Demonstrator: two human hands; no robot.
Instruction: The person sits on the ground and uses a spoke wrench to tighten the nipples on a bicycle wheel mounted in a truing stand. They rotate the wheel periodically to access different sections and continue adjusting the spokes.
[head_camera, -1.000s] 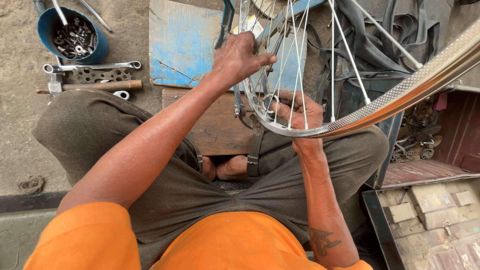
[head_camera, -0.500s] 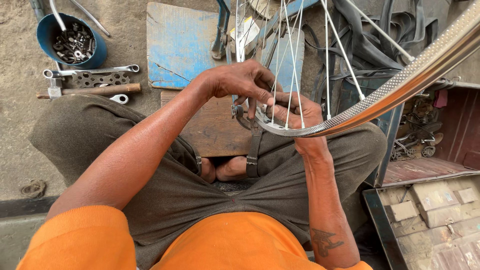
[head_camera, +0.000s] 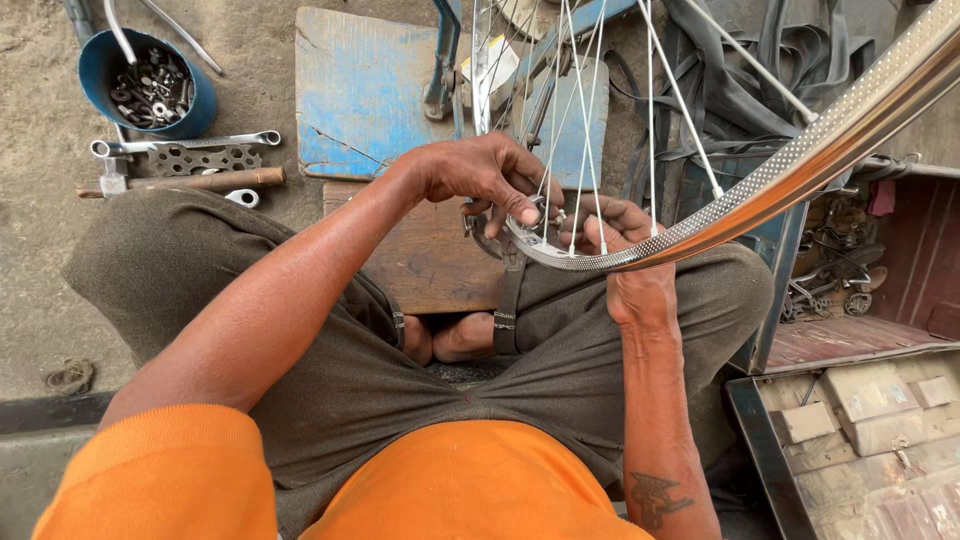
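Note:
A chrome bicycle wheel rim with thin steel spokes stands upright over my lap. My left hand pinches at the spoke ends on the inner side of the rim, fingers closed around a small spoke nipple or tool that I cannot make out. My right hand holds the lowest part of the rim from below, thumb and fingers wrapped on it. I sit cross-legged in an orange shirt and grey trousers, bare feet under the wheel.
A blue tub of nuts and bolts stands at the far left, with spanners and a wooden-handled hammer beside it. A blue board and a brown wooden block lie ahead. A metal tray of small boxes sits at right.
My left hand has come down from high among the spokes to the rim's inner edge near my right hand. The wheel and right hand have stayed about where they were.

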